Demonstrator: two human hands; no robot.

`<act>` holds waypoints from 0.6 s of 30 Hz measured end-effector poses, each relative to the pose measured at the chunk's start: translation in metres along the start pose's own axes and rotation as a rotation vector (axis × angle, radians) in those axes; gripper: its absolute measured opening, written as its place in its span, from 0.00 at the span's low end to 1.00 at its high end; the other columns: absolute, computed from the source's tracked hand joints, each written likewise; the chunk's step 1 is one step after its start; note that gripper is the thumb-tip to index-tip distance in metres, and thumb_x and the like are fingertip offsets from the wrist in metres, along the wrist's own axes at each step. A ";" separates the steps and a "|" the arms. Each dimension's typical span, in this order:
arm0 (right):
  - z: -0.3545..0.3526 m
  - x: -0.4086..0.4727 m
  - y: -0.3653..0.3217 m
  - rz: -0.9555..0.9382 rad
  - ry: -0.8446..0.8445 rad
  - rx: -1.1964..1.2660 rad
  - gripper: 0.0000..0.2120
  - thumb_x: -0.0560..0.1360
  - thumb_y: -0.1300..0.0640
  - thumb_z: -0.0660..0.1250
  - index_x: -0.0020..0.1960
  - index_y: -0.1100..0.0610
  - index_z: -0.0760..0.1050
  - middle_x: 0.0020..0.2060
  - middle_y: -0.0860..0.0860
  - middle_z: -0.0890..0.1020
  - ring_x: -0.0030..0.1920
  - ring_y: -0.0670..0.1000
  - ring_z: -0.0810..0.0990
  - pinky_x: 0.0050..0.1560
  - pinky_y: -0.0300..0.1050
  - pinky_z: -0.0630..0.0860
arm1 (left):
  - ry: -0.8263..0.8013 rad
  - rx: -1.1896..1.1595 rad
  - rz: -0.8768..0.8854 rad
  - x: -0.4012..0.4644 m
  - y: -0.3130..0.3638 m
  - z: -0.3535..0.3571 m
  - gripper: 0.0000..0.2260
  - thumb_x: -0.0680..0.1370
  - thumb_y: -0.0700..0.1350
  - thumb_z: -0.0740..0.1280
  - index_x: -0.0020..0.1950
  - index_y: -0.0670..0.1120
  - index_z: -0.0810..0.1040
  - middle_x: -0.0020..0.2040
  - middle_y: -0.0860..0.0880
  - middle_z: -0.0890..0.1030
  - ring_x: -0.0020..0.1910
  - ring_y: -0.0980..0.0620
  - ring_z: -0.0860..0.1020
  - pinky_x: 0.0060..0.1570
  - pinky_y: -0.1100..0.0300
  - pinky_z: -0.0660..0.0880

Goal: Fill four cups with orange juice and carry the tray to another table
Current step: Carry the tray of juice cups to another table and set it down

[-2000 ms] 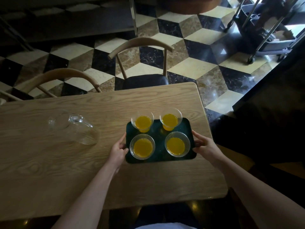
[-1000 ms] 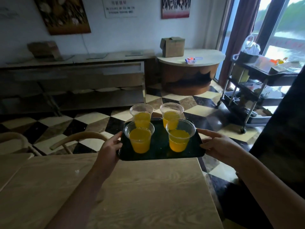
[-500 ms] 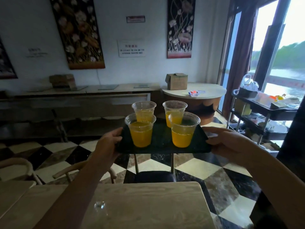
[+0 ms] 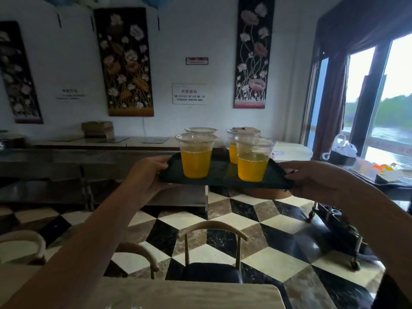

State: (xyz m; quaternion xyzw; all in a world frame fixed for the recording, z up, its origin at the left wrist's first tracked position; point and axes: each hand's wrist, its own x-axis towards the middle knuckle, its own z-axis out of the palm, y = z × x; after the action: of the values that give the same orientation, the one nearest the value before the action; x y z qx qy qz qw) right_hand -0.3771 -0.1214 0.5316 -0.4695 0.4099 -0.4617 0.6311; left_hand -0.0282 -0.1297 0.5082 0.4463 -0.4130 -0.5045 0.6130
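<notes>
A person holds a dark tray (image 4: 219, 175) in the air at chest height, level, above a checkered floor (image 4: 256, 237). The left hand (image 4: 145, 175) has its grip closed on the tray's left edge, the right hand (image 4: 312, 177) on its right edge. Four clear cups (image 4: 196, 155) of orange juice stand upright on the tray. A pale worktop (image 4: 189, 295) lies below, with a chair (image 4: 211, 253) beyond it.

A white wall (image 4: 66, 70) carries tall dark floral panels (image 4: 126, 63) and small notices (image 4: 189, 94), with a long counter (image 4: 89, 144) running below it. The floor (image 4: 256, 233) is tiled in black, cream and brown diamonds. Daylight enters through a curtained window (image 4: 383, 90) at right; wooden chairs (image 4: 211, 248) stand by the surface (image 4: 189, 295).
</notes>
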 end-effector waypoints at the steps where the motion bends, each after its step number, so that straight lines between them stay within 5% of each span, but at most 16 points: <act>1: 0.003 0.000 -0.004 -0.004 -0.006 0.008 0.19 0.81 0.76 0.47 0.54 0.66 0.76 0.35 0.61 0.86 0.27 0.56 0.85 0.21 0.42 0.78 | -0.008 -0.011 0.011 0.001 0.004 -0.002 0.19 0.79 0.30 0.54 0.67 0.36 0.75 0.63 0.35 0.78 0.61 0.36 0.78 0.47 0.48 0.80; 6: 0.004 0.016 -0.013 -0.024 -0.024 0.035 0.21 0.80 0.76 0.52 0.67 0.63 0.73 0.61 0.64 0.78 0.41 0.62 0.88 0.33 0.57 0.85 | -0.049 -0.045 0.030 -0.001 0.016 -0.013 0.20 0.78 0.30 0.53 0.66 0.37 0.76 0.62 0.36 0.80 0.61 0.37 0.79 0.48 0.48 0.81; 10: 0.005 0.022 -0.015 -0.042 -0.081 0.064 0.24 0.77 0.78 0.52 0.64 0.60 0.76 0.60 0.63 0.81 0.44 0.63 0.88 0.37 0.61 0.85 | -0.040 -0.036 0.043 -0.009 0.020 -0.021 0.21 0.76 0.29 0.54 0.62 0.40 0.79 0.58 0.39 0.83 0.56 0.40 0.82 0.38 0.53 0.82; 14: -0.002 0.039 -0.010 -0.016 -0.126 0.036 0.33 0.68 0.78 0.61 0.69 0.57 0.76 0.65 0.63 0.80 0.60 0.63 0.83 0.57 0.52 0.77 | 0.035 -0.037 0.066 -0.029 0.025 -0.023 0.20 0.75 0.30 0.54 0.61 0.41 0.79 0.59 0.38 0.82 0.57 0.39 0.81 0.39 0.53 0.82; 18: -0.006 0.046 -0.004 0.000 -0.191 0.035 0.45 0.54 0.73 0.79 0.70 0.58 0.75 0.67 0.63 0.79 0.66 0.64 0.78 0.41 0.46 0.83 | 0.114 -0.008 0.093 -0.057 0.031 -0.016 0.22 0.77 0.31 0.54 0.68 0.39 0.76 0.63 0.38 0.80 0.59 0.39 0.80 0.37 0.54 0.82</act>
State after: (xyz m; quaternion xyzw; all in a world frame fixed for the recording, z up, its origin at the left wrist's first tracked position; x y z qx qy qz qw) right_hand -0.3724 -0.1674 0.5308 -0.5004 0.3399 -0.4217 0.6755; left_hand -0.0134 -0.0682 0.5310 0.4521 -0.3958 -0.4509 0.6600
